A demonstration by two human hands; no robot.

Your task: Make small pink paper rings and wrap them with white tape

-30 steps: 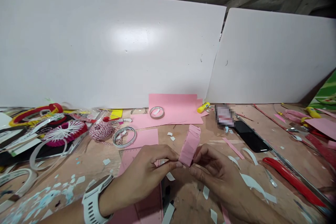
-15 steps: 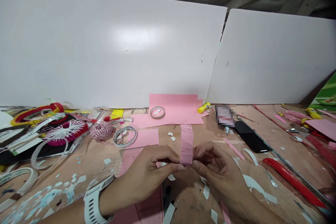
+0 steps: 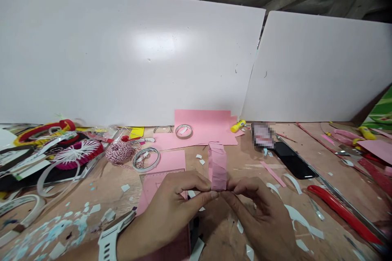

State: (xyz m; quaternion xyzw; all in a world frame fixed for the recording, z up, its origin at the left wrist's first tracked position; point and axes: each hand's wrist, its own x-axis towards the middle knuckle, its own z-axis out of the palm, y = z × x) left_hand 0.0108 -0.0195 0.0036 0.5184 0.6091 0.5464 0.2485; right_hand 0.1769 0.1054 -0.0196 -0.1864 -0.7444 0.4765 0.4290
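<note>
A pleated pink paper strip [image 3: 217, 165] stands upright over the wooden worktable [image 3: 92, 195]. Both hands pinch its lower end. My left hand [image 3: 174, 204], with a white watch on the wrist, grips it from the left with thumb and fingers closed. From the right, my right hand [image 3: 260, 216] holds the same end with its fingertips pressed together. Under my left hand lies a clear ruler on pink paper [image 3: 167, 163].
Tape rings [image 3: 145, 159], red-and-white twine [image 3: 118, 151], a yellow glue stick [image 3: 237, 125], a black phone [image 3: 290, 159], a red-handled tool [image 3: 339, 210], pink sheets [image 3: 202, 124] and white scraps litter the table. White boards [image 3: 128, 53] stand behind.
The pleated strip has swung from leaning right to standing nearly upright. Both hands have shifted slightly lower and closer together around its base.
</note>
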